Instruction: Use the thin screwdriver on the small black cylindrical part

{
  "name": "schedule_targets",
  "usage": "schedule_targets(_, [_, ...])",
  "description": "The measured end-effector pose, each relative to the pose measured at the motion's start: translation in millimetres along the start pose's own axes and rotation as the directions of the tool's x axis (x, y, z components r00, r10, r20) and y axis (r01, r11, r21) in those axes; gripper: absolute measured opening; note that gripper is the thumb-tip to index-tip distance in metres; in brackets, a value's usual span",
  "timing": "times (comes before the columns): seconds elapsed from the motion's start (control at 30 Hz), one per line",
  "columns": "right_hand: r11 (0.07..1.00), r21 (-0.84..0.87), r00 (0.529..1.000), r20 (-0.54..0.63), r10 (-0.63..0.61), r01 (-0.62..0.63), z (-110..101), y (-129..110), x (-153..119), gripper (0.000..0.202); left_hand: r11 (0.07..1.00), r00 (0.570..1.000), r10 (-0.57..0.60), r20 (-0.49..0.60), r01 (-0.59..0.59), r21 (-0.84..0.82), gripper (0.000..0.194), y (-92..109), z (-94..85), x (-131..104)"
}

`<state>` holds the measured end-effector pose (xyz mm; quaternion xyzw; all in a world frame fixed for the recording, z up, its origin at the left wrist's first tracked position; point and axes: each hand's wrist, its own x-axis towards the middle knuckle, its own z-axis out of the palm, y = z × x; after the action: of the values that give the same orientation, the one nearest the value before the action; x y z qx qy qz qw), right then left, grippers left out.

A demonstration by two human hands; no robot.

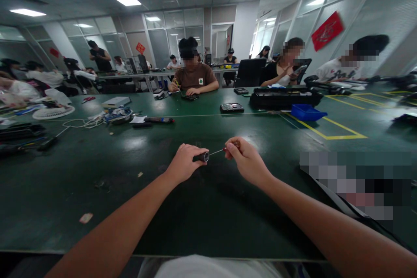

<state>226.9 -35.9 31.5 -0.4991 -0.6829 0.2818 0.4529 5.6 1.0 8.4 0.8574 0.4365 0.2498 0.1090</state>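
Note:
Near the middle of the green table (208,217), my left hand (184,164) is closed round a short dark cylindrical piece (202,157). Its round, lighter-rimmed end faces right, and my fingers cover the rest. My right hand (246,160) grips a screwdriver (216,152) by its reddish-brown handle. The thin metal shaft points left, with its tip at the rim of the cylindrical piece; whether it goes inside I cannot tell. Both hands are held just above the tabletop.
Ahead lie a hard drive (232,107), a blue bin (308,112) and a long black housing (285,97). A dark-handled tool (159,120), tangled cables (117,115) and a white fan grille (53,112) lie to the left. A person (193,74) works across the table.

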Motion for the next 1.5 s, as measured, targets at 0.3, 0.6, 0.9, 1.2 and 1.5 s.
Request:
schedule_targets(0.3, [0.969,-0.177,0.981,0.123,-0.153,0.173,-3.0,-6.4,-4.7,0.011,1.0,0.999,-0.006,0.053,0.005,0.02,0.039,-3.2,3.8,-1.9])
schedule_targets(0.6, [0.944,-0.281,0.984,0.09,-0.152,0.172,-2.5,-4.6,-3.9,0.01,0.999,0.998,-0.029,0.064,0.028,0.024,0.039,-6.1,4.6,-0.2])
schedule_targets(0.9, [0.949,-0.291,0.993,0.038,-0.113,0.119,-2.3,2.0,-1.3,0.012,0.915,0.962,-0.237,-0.137,0.174,-0.365,0.033,-1.0,2.2,-2.1])
schedule_targets(1.2, [0.96,-0.262,0.995,0.043,-0.091,0.099,-3.6,-1.2,-0.5,0.013,0.304,0.899,-0.437,0.003,0.151,-0.941,0.027,9.5,5.2,0.6])
schedule_targets(1.5, [0.96,-0.257,0.994,0.051,-0.099,0.108,-3.3,1.1,-1.3,0.014,0.968,0.988,-0.145,-0.046,0.132,-0.215,0.018,27.8,-7.7,-9.1])
